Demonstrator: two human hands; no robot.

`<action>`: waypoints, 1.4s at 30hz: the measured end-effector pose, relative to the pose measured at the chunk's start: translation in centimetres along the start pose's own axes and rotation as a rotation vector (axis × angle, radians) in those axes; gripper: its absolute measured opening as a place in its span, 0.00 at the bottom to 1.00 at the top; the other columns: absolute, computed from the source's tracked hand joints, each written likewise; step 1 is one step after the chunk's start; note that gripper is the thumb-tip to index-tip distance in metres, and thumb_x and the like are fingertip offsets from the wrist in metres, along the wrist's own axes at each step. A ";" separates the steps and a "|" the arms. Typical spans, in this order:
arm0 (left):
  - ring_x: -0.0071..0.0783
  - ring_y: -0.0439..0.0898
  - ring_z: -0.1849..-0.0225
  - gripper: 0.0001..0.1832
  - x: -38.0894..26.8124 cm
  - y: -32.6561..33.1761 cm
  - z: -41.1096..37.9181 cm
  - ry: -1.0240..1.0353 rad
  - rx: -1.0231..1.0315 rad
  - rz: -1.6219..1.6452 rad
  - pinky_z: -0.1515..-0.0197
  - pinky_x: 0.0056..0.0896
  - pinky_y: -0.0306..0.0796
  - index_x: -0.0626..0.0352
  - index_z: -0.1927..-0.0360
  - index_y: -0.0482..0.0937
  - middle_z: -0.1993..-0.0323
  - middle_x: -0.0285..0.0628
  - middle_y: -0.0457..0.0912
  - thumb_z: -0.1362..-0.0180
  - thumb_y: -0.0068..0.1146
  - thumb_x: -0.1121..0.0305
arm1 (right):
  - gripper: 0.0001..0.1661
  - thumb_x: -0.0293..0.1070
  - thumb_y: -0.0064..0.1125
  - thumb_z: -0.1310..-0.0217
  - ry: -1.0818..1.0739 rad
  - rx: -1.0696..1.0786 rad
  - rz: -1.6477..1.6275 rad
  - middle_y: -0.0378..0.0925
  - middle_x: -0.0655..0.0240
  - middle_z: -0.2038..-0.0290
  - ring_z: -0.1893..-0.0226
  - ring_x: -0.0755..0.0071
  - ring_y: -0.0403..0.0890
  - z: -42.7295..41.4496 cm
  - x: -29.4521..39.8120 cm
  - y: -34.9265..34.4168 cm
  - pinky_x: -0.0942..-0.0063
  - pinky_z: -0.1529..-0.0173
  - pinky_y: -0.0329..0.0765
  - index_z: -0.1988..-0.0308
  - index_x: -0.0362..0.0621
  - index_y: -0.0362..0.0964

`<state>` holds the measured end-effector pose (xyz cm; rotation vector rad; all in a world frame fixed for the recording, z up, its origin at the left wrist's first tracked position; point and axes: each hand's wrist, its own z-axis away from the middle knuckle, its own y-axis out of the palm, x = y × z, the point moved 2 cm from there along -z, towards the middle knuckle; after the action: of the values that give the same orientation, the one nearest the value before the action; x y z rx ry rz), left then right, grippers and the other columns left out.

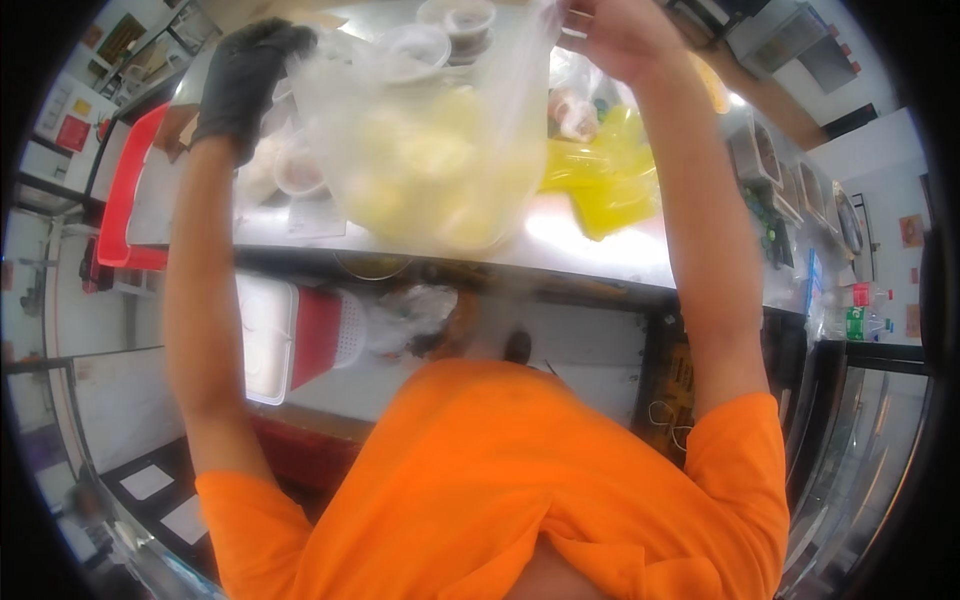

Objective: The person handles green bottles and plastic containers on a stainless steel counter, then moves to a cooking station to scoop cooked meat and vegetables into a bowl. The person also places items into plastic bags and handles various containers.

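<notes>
A translucent plastic bag [427, 157] with pale yellow pieces inside hangs stretched over the front of a metal worktable [600, 251]. My left hand [251, 75], in a black glove, grips the bag's top edge on the left. My bare right hand [619, 34] holds the opposite top corner, raised at the picture's upper rim; some of its fingertips are cut off there. The pieces are blurred, so their exact kind is unclear. Behind the bag stand round plastic tubs [461, 19], and another tub [298, 171] is partly hidden beside it.
A yellow plastic bag [607, 176] lies right of the hanging one. At the left is a red-rimmed tray [120, 202]; a paper slip [316, 219] lies near the front edge. Metal pans [757, 154] and bottles [859, 322] stand far right. Below are a white container [266, 337] and a red basket [315, 334].
</notes>
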<state>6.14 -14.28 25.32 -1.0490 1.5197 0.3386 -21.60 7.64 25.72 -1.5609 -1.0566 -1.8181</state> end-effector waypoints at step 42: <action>0.46 0.79 0.42 0.30 3.9 13.8 1.8 -0.075 0.523 -0.680 0.41 0.43 0.71 0.52 0.40 0.78 0.42 0.47 0.80 0.38 0.54 0.44 | 0.27 0.32 0.59 0.50 -0.015 0.477 1.783 0.80 0.52 0.48 0.46 0.49 0.80 -5.7 -6.1 10.4 0.59 0.43 0.78 0.47 0.43 0.78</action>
<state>-2.81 -7.05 16.60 -1.0376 1.0165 -0.4679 -15.31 -3.53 21.92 -1.2900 0.1474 -0.2618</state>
